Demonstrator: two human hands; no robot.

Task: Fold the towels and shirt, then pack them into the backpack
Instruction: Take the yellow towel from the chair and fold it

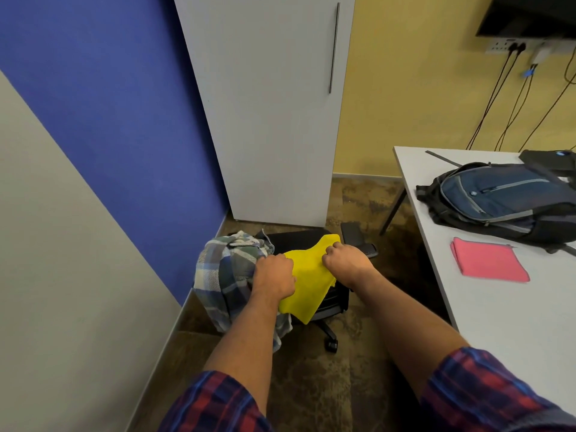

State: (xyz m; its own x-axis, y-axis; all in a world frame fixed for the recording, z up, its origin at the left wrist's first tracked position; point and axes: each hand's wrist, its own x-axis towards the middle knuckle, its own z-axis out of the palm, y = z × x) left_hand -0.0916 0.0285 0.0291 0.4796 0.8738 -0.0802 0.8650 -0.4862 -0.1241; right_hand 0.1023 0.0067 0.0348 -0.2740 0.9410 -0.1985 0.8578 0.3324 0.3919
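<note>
Nearest to us we see two bare forearms coming out of red and blue checked sleeves (pixel 215 403), reaching forward and down over the floor. The left hand (pixel 274 277) has its fingers curled into the near left part of a yellow towel (pixel 307 285) and grips it. The right hand (pixel 346 260) is curled the same way on the far right part of that towel, and between the two hands the cloth hangs in a slack sheet. The towel is over the seat of a black office chair (pixel 330 307), which stands on the floor near the corner of the blue wall. A plaid shirt (pixel 221 275) lies bunched on the left side of the chair, touching the towel beside our left hand and drooping over the seat's edge.

To the right we see a white table (pixel 486 310). A folded pink towel (pixel 489 260) lies flat near its left edge. Just beyond it a dark blue backpack (pixel 495 198) lies on its side, toward the far end of the table. Behind the chair stands a tall white cabinet (pixel 274 113).
</note>
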